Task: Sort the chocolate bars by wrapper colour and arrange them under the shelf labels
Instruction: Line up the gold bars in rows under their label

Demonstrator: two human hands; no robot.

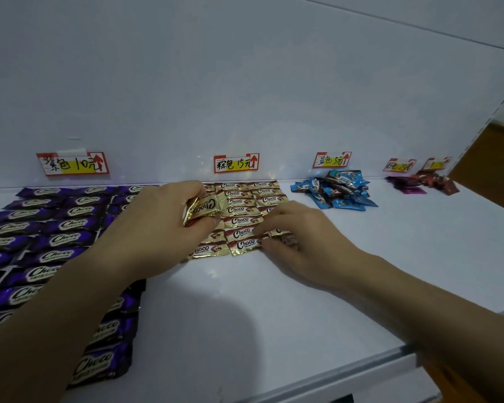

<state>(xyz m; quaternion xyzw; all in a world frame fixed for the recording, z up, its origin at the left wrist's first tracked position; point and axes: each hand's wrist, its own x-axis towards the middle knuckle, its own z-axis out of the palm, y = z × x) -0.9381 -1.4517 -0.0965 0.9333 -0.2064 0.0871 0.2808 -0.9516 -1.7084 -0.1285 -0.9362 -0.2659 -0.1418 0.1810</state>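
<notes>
Right hand pinches the right end of the front-row gold bar, long axis left-right. Left hand, just behind, grips a spare gold bar over the gold rows. Next slot judged at the front edge, nearer the right hand. Brown label beyond.

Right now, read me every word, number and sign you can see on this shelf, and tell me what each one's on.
"Choco": gold bar in the left hand, and the gold rows.
"Choco": purple bars.
"紫色 10元", up arrow: leftmost label.
"棕色 15元", up arrow: middle label.
"蓝色 5元", up arrow: third label, above the blue bars.
Blue bars' print, fourth label and fifth label: too blurred to read.
</notes>
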